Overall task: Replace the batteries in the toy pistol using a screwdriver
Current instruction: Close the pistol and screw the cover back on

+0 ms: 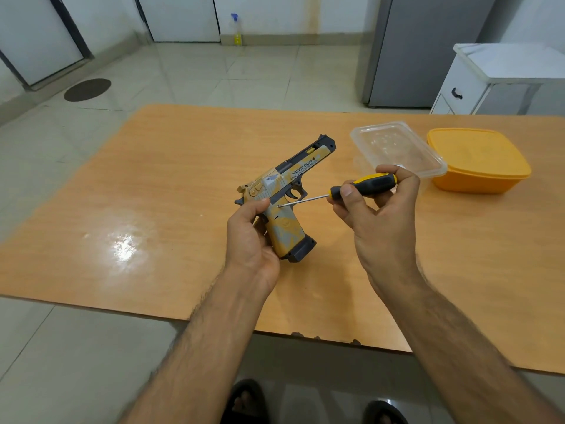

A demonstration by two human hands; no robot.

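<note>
- The right hand [379, 209] has its grip closed around the black-and-yellow handle of the screwdriver [363, 186], thumb pressed near the collar, fingers curled over the far end.
- The left hand [250, 237] has its grip wrapped round the back of the toy pistol [286, 191], thumb lying on the frame just above the handle, holding it in the air above the desk [159, 185], muzzle pointing up and away.
- The screwdriver's thin shaft runs left and its tip meets the pistol's side, just under the trigger guard, apparently at a small screw.
- Risk, as I judge it: the tip is fine and the pistol is unsupported, so a tilted shaft or light pressure could let it cam out, scarring the paint or jabbing the left thumb right beside it; a freed screw could drop.
- The pistol is tan and grey camouflage with dark slide sections, printed lettering, and a dark base plate.
- A clear container [397, 148] and an orange lidded box [478, 160] sit well apart, on the desk's right.
</note>
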